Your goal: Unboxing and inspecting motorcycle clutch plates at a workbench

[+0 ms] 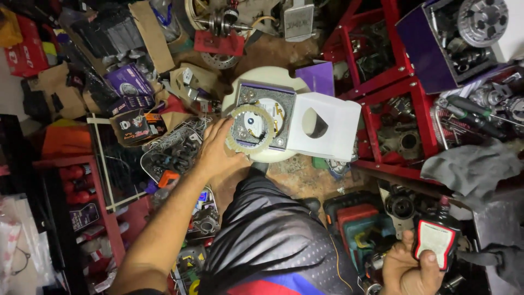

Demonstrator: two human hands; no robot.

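Left hand (218, 155) pinches a clutch friction plate (251, 129) just above the open parts box (263, 114); right hand (409, 267) grips a red-capped bottle (435, 240), so oiling seems underway.

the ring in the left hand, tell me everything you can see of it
The ring is a flat, thin disc with a wide open centre, tan to grey, its face split into small pads like a friction lining. It looks whole. The left hand holds it by its lower left edge, tilted up, over an open box with a grey foam insert that sits on a round white stool. Through its hole a white round part in the box shows.
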